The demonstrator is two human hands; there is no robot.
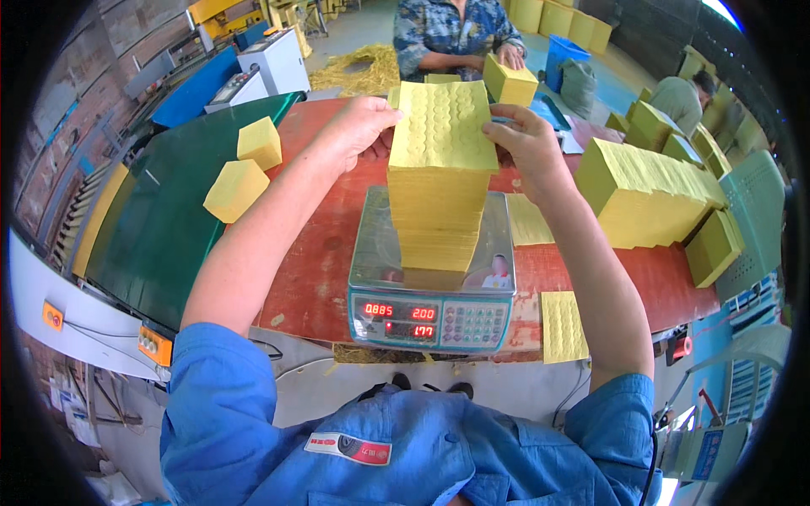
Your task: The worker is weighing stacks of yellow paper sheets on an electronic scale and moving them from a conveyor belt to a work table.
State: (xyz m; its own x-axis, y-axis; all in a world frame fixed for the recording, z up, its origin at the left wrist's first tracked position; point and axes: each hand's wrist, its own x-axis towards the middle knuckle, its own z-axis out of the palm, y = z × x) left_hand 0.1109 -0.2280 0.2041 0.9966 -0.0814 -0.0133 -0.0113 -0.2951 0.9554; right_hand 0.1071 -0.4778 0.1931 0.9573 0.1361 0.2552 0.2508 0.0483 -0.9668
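Note:
A tall stack of yellow embossed paper (439,198) stands upright on the metal pan of a digital scale (430,325), whose red display is lit. Rows of scalloped cut marks run down its top sheet. My left hand (369,128) is closed at the stack's upper left edge, thumb toward the paper and the other fingers partly hidden behind. At the upper right edge, my right hand (529,143) pinches the paper between thumb and fingers. A loose yellow sheet (528,221) lies right of the scale, and another sheet (563,327) is near the front edge.
A long row of yellow paper stacks (650,194) stands on the red table (312,278) at right. Two yellow paper blocks (236,191) rest on the green conveyor belt (156,228) at left. Across the table, a person in camouflage (456,38) handles another paper block (510,82).

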